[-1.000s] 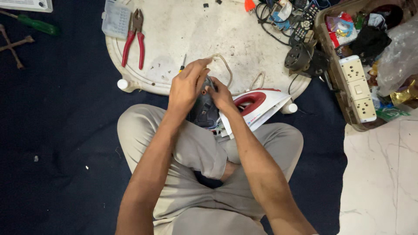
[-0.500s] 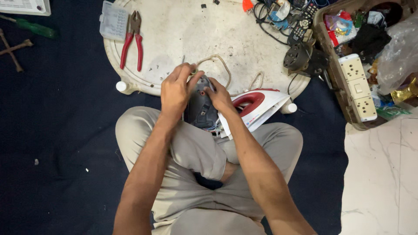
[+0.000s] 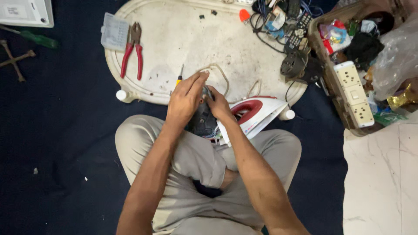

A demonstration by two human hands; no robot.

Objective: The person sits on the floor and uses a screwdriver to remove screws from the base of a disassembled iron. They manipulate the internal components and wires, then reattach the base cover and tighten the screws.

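Note:
I sit cross-legged on a dark cloth with a red and white clothes iron (image 3: 254, 114) resting on my lap against the white oval tray (image 3: 183, 39). My left hand (image 3: 186, 98) holds a yellow-handled screwdriver (image 3: 180, 77) with its tip pointing up, over the iron's dark rear part (image 3: 202, 124). Touching that same dark part from the right, my right hand (image 3: 217, 104) pinches it or its beige cord (image 3: 220, 74). The hands hide the contact point.
Red-handled pliers (image 3: 133, 52) and a small clear parts box (image 3: 114, 31) lie on the tray's left. Cables and a remote (image 3: 296, 35) pile at its right. A basket (image 3: 331, 82) with a white socket strip (image 3: 355, 93) stands far right. A green screwdriver (image 3: 37, 39) lies left.
My left hand lowered onto the iron's back half a second ago, then lifted a little again with the screwdriver tip showing. The right hand stayed on the iron.

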